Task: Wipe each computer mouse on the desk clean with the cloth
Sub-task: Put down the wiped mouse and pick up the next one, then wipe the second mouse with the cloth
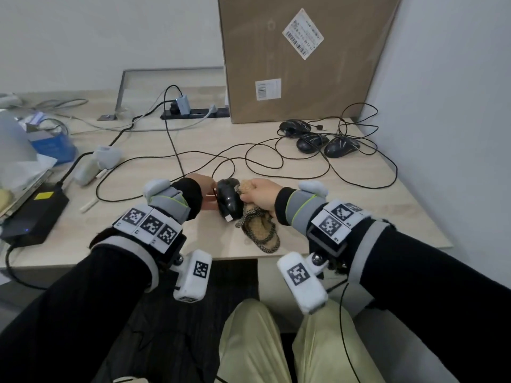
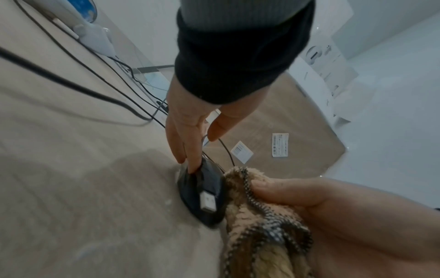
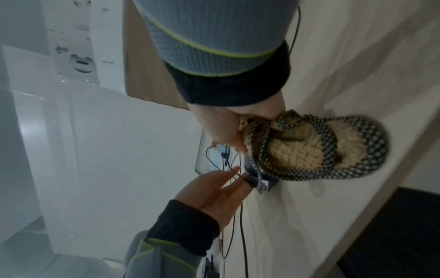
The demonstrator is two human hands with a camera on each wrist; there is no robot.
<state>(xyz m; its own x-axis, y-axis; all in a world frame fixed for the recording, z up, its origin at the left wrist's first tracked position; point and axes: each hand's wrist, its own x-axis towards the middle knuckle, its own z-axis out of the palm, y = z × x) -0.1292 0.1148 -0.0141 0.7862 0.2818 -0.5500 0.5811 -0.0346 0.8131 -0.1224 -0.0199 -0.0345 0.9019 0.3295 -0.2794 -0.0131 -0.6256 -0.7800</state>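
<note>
A black corded mouse (image 1: 228,200) stands tipped on its side near the desk's front edge, its underside with a white label (image 2: 208,202) showing. My left hand (image 1: 206,189) props it with straight fingers (image 2: 188,150), thumb held apart; only a sliver of the mouse (image 3: 262,183) shows in the right wrist view. My right hand (image 1: 260,193) grips a bunched beige knitted cloth (image 1: 260,228) with a black-and-white checked border and presses it against the mouse's other side (image 2: 257,225). The cloth's loose end (image 3: 309,152) lies on the desk. Three more black mice (image 1: 312,142) sit at the back right.
A tall cardboard box (image 1: 298,56) leans on the wall behind the mice. Black cables (image 1: 249,158) loop across the desk's middle. A power strip (image 1: 195,113) lies at the back, a black power brick (image 1: 36,211) and clutter on the left. The wall (image 1: 456,106) is close on the right.
</note>
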